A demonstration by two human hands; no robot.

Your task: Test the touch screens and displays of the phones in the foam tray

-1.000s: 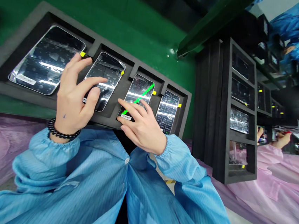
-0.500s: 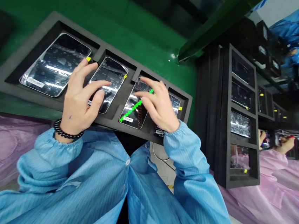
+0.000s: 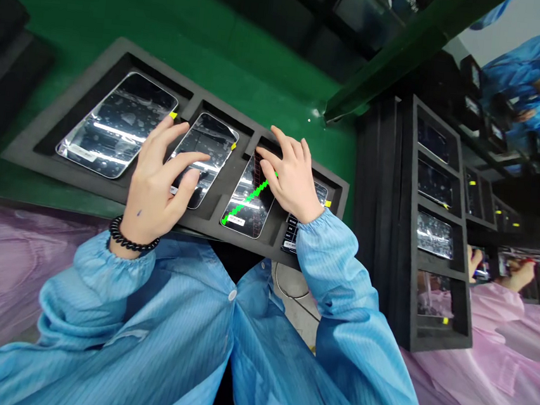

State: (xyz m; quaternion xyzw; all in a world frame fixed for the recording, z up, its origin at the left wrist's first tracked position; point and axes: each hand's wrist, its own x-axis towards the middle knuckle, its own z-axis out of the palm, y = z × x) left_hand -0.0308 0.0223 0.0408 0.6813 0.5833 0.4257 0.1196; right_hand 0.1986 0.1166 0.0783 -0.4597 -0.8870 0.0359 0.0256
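A dark foam tray lies on the green bench with several phones in its slots. My left hand rests over the second phone, fingers spread, thumb on the glass. My right hand reaches across the third phone, which shows a green diagonal line on its screen; the fingertips touch the phone's far end at the slot edge. A fourth phone lies partly under my right wrist. The largest phone sits in the leftmost slot, untouched.
A tall stack of black foam trays with phones in them stands upright at the right. Pink cloth covers the bench's near edge. Other people in blue and pink coats work at the far right. A green rail runs overhead.
My right hand has slid from the near end of the third phone up to its far end. My left hand has stayed on the second phone. The view has shifted slightly.
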